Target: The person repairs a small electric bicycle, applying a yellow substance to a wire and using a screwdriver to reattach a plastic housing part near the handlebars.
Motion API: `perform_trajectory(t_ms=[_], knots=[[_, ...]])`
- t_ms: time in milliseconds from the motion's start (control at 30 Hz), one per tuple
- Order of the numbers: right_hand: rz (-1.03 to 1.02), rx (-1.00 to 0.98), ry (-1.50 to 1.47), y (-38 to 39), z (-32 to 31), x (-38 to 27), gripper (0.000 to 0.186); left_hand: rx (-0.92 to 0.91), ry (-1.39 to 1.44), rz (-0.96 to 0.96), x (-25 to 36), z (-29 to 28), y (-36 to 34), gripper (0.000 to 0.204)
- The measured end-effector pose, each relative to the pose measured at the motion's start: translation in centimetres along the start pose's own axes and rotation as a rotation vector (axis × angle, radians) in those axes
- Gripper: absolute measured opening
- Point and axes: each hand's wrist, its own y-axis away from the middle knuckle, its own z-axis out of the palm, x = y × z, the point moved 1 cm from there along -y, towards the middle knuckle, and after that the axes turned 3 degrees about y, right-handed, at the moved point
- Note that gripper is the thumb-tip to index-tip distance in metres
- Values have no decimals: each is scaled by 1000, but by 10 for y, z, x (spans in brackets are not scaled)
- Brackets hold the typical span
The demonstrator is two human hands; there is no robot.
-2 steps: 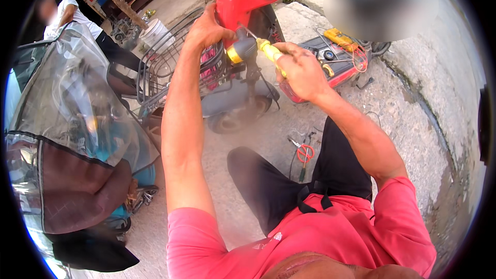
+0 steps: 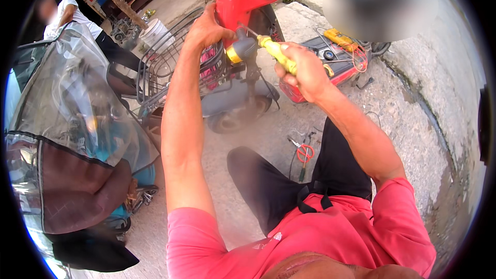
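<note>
My left hand (image 2: 207, 30) is closed on the edge of a red plastic scooter cover (image 2: 235, 6), with its thumb along the near side. A screwdriver (image 2: 276, 53) with a yellow handle is held in my right hand (image 2: 305, 70), fingers wrapped round the grip. Its thin shaft points up and left, the tip meeting the lower part of the red cover. Just below the tip is a dark, rounded part with a yellow band (image 2: 235, 54). Whether the tip sits in a screw cannot be made out.
A black wire basket (image 2: 150, 80) stands left of the cover. Right of it, a red-edged panel (image 2: 338, 72) carries a yellow multimeter (image 2: 341, 40). Red-handled scissors (image 2: 305, 153) lie on the concrete near my knees. A vehicle with a clear rain cover (image 2: 67, 93) and a person are at left.
My right hand has turned and shifted slightly on the screwdriver handle, so more of the yellow grip shows. My left hand stays on the red cover.
</note>
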Motion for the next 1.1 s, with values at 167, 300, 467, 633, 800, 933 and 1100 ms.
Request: perform_trajectory(t_ms=[167, 300, 467, 633, 800, 933, 1100], knots=[[404, 48, -708, 1, -2, -3, 42, -5, -18, -3, -4, -1, 0, 119], [153, 241, -3, 6, -11, -11, 62, -6, -19, -25, 2, -2, 0, 121], [-406, 267, 815, 24, 8, -33, 59, 4, -21, 7, -14, 0, -5, 122], [-600, 273, 1116, 20, 2, -18, 49, -22, -13, -44, 3, -3, 2, 121], [105, 132, 71, 13, 3, -7, 38, -7, -25, -37, 2, -2, 2, 120], [342, 96, -321, 21, 12, -13, 39, -2, -28, -27, -3, -1, 0, 119], [-436, 268, 979, 17, 3, -6, 51, 16, -7, -19, -1, 0, 2, 119]])
